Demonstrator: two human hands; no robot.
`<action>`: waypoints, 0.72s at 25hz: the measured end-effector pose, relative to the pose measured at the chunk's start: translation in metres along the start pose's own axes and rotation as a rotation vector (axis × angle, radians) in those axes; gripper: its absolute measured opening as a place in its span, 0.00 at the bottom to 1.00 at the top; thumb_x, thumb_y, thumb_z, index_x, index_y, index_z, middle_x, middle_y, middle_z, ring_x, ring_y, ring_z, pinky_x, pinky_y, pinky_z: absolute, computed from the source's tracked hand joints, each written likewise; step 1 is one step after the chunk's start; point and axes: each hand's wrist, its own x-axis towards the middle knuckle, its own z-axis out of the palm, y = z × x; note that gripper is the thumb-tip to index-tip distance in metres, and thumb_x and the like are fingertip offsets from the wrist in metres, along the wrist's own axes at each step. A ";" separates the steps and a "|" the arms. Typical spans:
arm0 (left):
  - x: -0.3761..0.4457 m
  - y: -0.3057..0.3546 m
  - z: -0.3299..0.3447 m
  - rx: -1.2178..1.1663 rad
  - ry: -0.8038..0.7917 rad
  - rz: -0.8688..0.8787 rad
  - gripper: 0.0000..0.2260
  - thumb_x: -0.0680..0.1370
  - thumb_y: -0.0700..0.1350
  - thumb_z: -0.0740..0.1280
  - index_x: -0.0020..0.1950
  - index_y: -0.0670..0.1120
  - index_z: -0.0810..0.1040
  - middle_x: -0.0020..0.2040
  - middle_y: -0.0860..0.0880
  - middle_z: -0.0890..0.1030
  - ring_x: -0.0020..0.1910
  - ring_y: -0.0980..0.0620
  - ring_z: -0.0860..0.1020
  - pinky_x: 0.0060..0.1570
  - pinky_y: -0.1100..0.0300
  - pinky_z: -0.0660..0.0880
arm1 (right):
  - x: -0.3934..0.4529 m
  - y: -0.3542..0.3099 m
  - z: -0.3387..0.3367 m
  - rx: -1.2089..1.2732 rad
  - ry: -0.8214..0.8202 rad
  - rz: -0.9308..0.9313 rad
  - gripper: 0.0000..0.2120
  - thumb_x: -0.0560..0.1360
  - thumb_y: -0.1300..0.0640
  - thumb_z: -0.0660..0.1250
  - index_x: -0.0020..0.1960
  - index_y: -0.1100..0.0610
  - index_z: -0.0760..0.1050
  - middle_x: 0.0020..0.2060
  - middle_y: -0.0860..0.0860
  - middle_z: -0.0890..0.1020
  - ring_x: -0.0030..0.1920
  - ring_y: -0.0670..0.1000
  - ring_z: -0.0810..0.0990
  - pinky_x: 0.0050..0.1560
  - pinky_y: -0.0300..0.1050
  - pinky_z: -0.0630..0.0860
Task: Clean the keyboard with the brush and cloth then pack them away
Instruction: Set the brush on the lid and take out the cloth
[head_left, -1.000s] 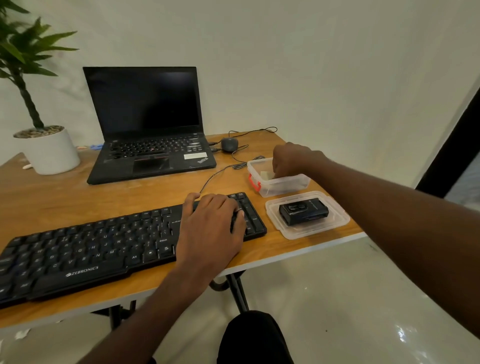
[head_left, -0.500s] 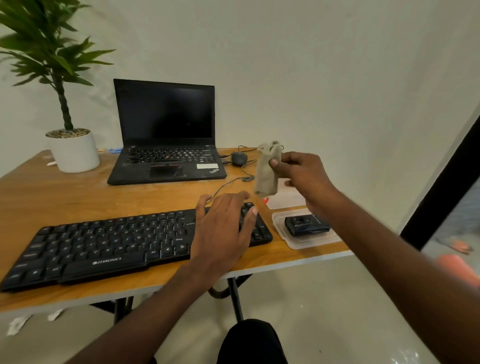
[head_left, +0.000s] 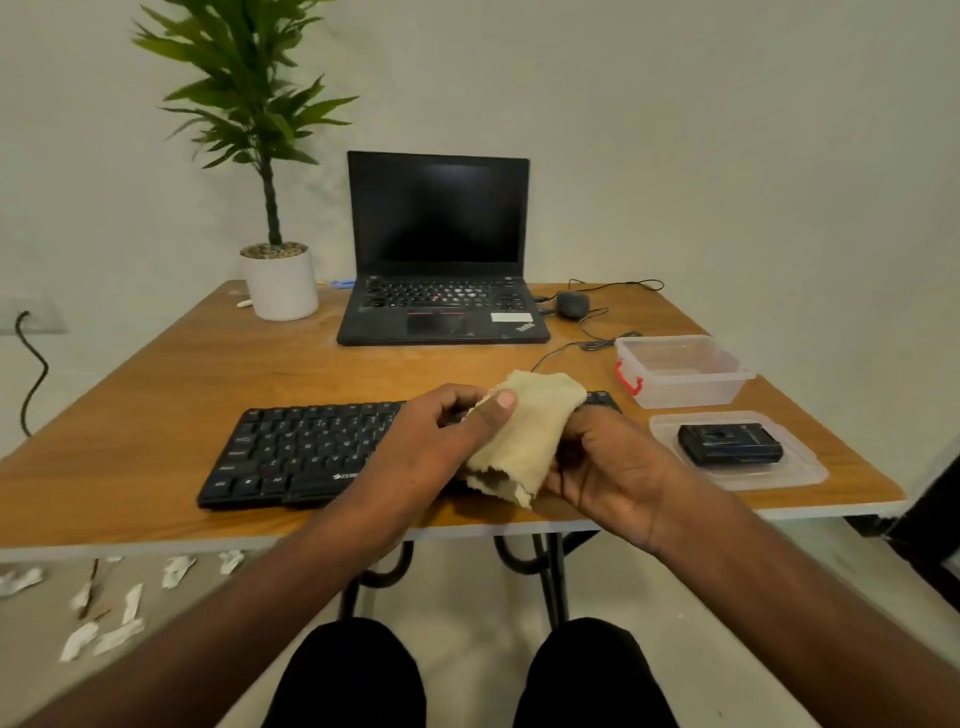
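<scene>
Holding the cloth (head_left: 524, 434) with both hands over the right end of the keyboard (head_left: 306, 449) at the table's near edge: left hand (head_left: 431, 449) pinches it, thumb on top, while the right hand (head_left: 608, 467) grips it from underneath. I'd open it out flat first so a clean face meets the keys, then wipe along the rows lightly. No brush that I can spot. The wooden table (head_left: 171, 395) carries a potted plant (head_left: 270, 208), a closed-down laptop (head_left: 441, 260), a mouse (head_left: 571, 304), a clear tub (head_left: 680, 369) and its lid (head_left: 800, 467) holding a black gadget (head_left: 727, 442). Plain pale wall, paper scraps (head_left: 104, 613) on the floor.
</scene>
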 end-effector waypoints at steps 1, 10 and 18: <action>-0.002 0.000 -0.004 -0.022 0.031 -0.021 0.14 0.78 0.54 0.74 0.60 0.48 0.84 0.51 0.51 0.89 0.50 0.53 0.87 0.47 0.61 0.83 | 0.001 0.003 0.004 -0.031 -0.011 -0.001 0.14 0.82 0.68 0.57 0.64 0.63 0.77 0.52 0.62 0.87 0.53 0.60 0.87 0.52 0.57 0.85; -0.018 0.000 -0.042 0.027 0.174 -0.022 0.10 0.80 0.51 0.73 0.51 0.44 0.84 0.43 0.51 0.87 0.40 0.53 0.84 0.37 0.62 0.78 | 0.009 0.028 0.040 -0.129 -0.053 0.002 0.15 0.84 0.52 0.64 0.67 0.59 0.77 0.54 0.60 0.87 0.53 0.60 0.87 0.47 0.60 0.86; -0.035 -0.044 -0.169 0.692 0.378 0.076 0.43 0.71 0.76 0.69 0.79 0.55 0.68 0.76 0.55 0.72 0.70 0.59 0.70 0.64 0.54 0.70 | 0.062 0.037 0.081 -0.888 0.201 -0.603 0.16 0.78 0.50 0.73 0.64 0.49 0.77 0.54 0.43 0.82 0.51 0.44 0.82 0.48 0.46 0.83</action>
